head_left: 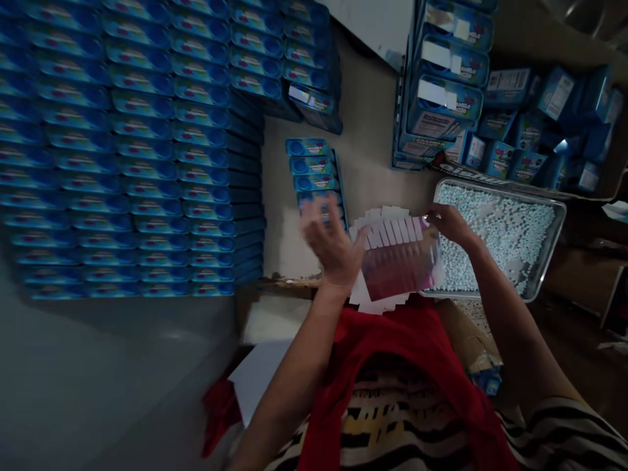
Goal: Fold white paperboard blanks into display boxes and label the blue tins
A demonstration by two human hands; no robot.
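Observation:
My left hand (333, 245) is raised over the table, slightly blurred, fingers spread. Its fingertips are close to the nearest end of a short row of small blue boxes (314, 165), and its thumb lies near the left edge of a stack of sheets. With fingers and thumb pinched together, my right hand (450, 224) holds the upper right corner of a sheet of labels (395, 265). White strips run along the sheet's top, above a pinkish area. More white sheets (375, 305) stick out unevenly beneath it.
Many blue boxes (147, 150) stand in tight rows at left. A metal tray (553, 248) of small pale-blue pellets sits at right. Behind it, a carton (534, 186) holds loose blue boxes. Another stack of blue boxes (441, 98) stands at the back.

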